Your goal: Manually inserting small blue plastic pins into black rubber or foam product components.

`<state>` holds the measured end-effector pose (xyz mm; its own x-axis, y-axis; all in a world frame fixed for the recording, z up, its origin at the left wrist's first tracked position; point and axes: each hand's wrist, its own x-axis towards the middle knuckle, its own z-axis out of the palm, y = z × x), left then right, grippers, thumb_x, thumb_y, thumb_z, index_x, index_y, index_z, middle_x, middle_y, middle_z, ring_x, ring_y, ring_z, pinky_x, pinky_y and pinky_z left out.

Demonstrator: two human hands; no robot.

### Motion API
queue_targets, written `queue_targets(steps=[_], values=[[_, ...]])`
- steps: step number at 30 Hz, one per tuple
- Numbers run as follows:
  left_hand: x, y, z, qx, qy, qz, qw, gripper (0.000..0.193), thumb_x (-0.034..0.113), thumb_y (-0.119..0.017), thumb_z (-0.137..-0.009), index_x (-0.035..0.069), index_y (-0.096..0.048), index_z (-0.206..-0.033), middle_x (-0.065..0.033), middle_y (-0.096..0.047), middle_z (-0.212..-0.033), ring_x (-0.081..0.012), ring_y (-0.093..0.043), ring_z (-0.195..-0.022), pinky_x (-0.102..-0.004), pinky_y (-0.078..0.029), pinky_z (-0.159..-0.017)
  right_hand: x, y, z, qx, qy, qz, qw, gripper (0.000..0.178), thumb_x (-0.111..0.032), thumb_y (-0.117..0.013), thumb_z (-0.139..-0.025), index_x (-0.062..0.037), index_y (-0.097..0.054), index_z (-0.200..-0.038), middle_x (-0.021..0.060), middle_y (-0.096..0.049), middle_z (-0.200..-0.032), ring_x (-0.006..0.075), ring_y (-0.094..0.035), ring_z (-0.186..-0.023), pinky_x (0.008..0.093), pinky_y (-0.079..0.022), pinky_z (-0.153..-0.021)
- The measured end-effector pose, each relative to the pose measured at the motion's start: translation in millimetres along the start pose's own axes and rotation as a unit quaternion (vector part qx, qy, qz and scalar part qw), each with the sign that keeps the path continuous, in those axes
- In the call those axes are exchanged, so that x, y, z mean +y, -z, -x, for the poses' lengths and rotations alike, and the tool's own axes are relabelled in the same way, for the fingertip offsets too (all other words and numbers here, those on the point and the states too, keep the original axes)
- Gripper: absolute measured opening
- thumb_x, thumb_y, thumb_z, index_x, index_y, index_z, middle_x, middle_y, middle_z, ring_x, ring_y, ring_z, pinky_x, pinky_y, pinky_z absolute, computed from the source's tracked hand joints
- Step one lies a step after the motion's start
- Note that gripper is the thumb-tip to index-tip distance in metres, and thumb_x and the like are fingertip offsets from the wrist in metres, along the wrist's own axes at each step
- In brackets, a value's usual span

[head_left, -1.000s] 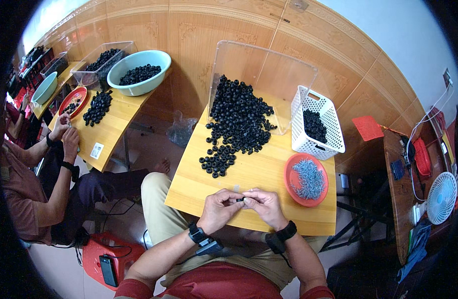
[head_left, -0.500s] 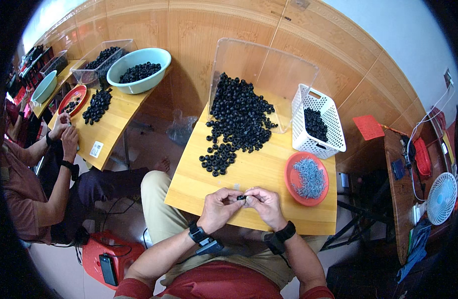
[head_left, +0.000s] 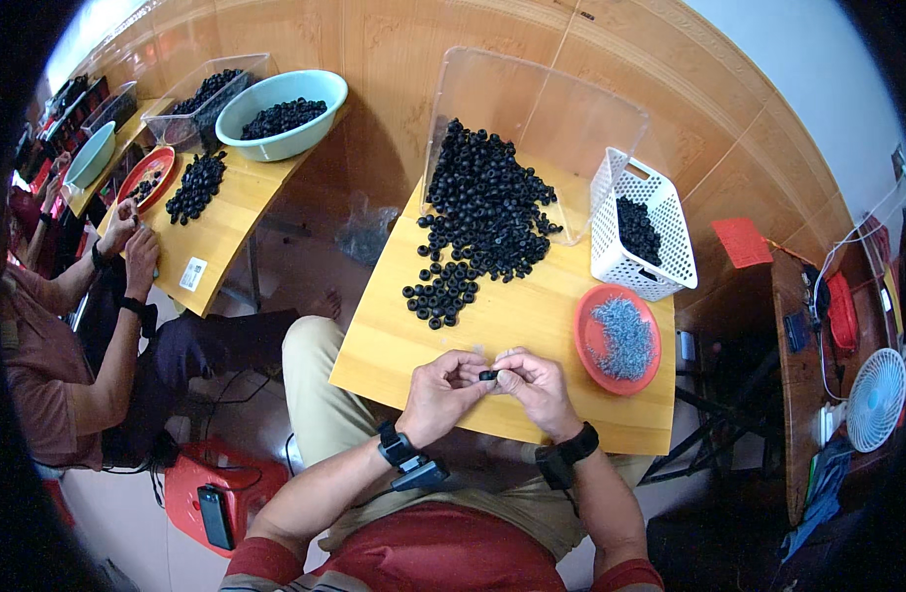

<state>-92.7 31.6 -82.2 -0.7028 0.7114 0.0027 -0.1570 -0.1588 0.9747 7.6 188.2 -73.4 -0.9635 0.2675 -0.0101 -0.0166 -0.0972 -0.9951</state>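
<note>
Over the front edge of the yellow wooden table (head_left: 384, 345), my left hand (head_left: 439, 397) pinches a small black ring-shaped piece (head_left: 487, 375) between thumb and fingertips. My right hand (head_left: 540, 395) meets it there, thumb and forefinger closed at the same piece; whether something thin is also in its pinch is too small to tell. Beyond my hands lies a small group of loose black rings (head_left: 439, 296), running into a large heap of them (head_left: 487, 202) that spills out of a clear plastic bin (head_left: 581, 109). Right of my hands, a red plate (head_left: 583, 340) holds many thin blue-grey pieces (head_left: 625, 340).
A white perforated basket (head_left: 685, 261) with more black pieces stands at the back right. To the left, a co-worker's hands (head_left: 132, 242) work at another table (head_left: 221, 237) with a pale green basin (head_left: 329, 116). A fan (head_left: 876, 400) stands far right.
The view has shifted slightly, so the table sits higher and further right. My fingers have moved around the black ring, which now shows side-on between both hands.
</note>
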Motion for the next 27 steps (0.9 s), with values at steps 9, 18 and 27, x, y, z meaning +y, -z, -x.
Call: queue_targets(steps=[9, 18, 27], values=[[-4.4, 1.2, -0.9, -0.018, -0.007, -0.021, 1.000, 0.033, -0.003, -0.072, -0.084, -0.003, -0.058, -0.114, -0.0087, -0.069, -0.098, -0.0132, -0.067, -0.089, -0.0271, -0.057, -0.081, -3.6, -1.0, -1.4, 0.005, 0.001, 0.012, 1.000, 0.013, -0.007, -0.061, -0.095, 0.0043, -0.065, -0.098, 0.0053, -0.058, -0.102, 0.0123, -0.062, -0.091, 0.0266, -0.056, -0.079], [-9.6, 0.1, -0.2, 0.017, -0.028, -0.042, 0.999, 0.030, 0.000, -0.076, -0.079, -0.001, -0.064, -0.107, -0.0088, -0.072, -0.089, -0.0112, -0.068, -0.080, -0.0250, -0.057, -0.072, -10.5, -2.4, 1.0, 0.000, -0.091, -0.002, 0.996, 0.016, -0.007, -0.060, -0.096, 0.0033, -0.067, -0.106, 0.0074, -0.067, -0.101, 0.0149, -0.066, -0.089, 0.0300, -0.058, -0.081], [6.8, -1.1, 1.2, 0.027, -0.036, -0.142, 0.989, 0.027, 0.005, -0.077, -0.079, 0.001, -0.065, -0.102, -0.0093, -0.071, -0.090, -0.0144, -0.068, -0.080, -0.0277, -0.055, -0.072, -13.0, -5.4, 3.8, 0.003, -0.135, -0.079, 0.988, 0.020, -0.010, -0.060, -0.097, 0.0044, -0.065, -0.110, 0.0130, -0.068, -0.108, 0.0202, -0.068, -0.095, 0.0383, -0.060, -0.084]])
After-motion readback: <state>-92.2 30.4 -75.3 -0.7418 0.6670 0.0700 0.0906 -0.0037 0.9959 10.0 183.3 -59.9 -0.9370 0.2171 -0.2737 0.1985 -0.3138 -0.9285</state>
